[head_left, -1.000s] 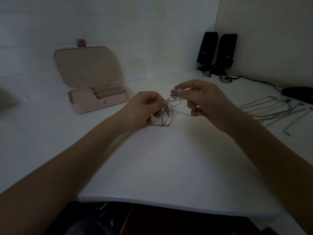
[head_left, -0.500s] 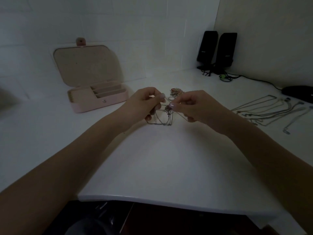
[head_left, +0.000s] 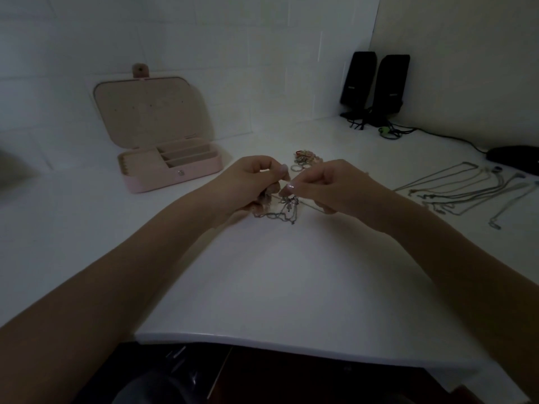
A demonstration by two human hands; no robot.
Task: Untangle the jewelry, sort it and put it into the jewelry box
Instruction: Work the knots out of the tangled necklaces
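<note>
We see both hands close together over the middle of the white table (head_left: 291,287), working a tangled clump of chains (head_left: 280,212). The left hand (head_left: 250,185) has its fingers curled and pinches the left side of the clump; the right hand (head_left: 329,186) pinches it too, thumb and forefinger meeting at the top of the knot. Fingertips of the two hands nearly touch. Loops of the clump hang down and rest on the table just below the hands.

Just beyond the hands, a small pile of rings (head_left: 304,160) sits on the table, apart from the clump. Exact pieces in it too small and dim to tell.

Far left, the pink jewelry box (head_left: 172,170) stands open, lid (head_left: 151,112) tilted back toward the tiled wall. We see its compartments but cannot tell whether anything lies inside.

On the right, several laid-out necklaces (head_left: 466,191) lie stretched roughly side by side, well apart from the hands.

Far right corner: two black speakers (head_left: 376,83) upright next to each other, cables (head_left: 390,131) at their base, and a dark object (head_left: 516,163) at the right edge.
</note>
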